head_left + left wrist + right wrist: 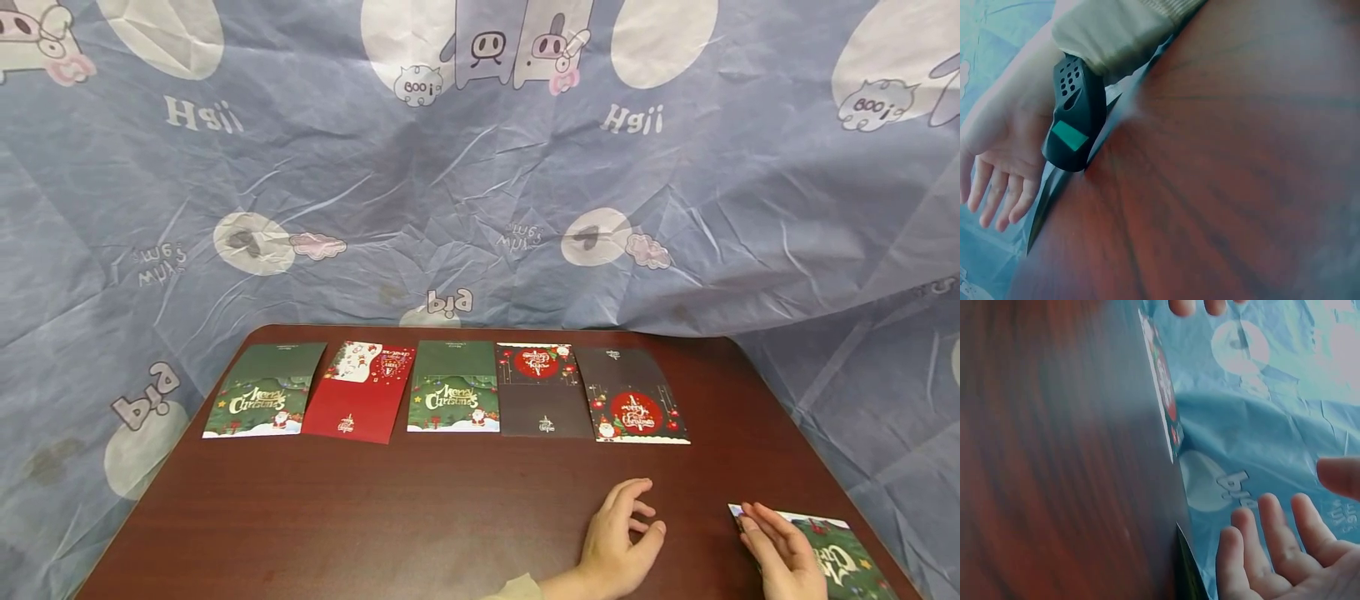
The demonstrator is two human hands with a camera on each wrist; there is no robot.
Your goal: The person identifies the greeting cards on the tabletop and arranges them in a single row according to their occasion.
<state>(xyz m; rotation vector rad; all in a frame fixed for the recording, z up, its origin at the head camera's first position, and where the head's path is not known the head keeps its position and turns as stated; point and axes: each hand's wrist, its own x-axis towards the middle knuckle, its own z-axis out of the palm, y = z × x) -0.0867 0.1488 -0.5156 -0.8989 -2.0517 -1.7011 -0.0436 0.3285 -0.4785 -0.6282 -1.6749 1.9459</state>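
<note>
My right hand [787, 554] hovers over the left part of a green Merry Christmas card [843, 554] at the table's right edge. In the right wrist view, the fingers of that right hand [1285, 556] are extended and apart, beside a dark green card edge [1189, 572]. Left of it, my left hand [618, 542] is held over the bare tabletop with loosely bent fingers and nothing in them. The left wrist view shows the palm of the left hand [1007, 156], also holding nothing.
Along the table's [375, 508] far side lie several unfolded Christmas cards in a row: a green card [258, 404], a red card [356, 404], another green card [453, 400], a dark card [543, 408] and another dark one [637, 408]. A blue patterned cloth [420, 183] hangs behind.
</note>
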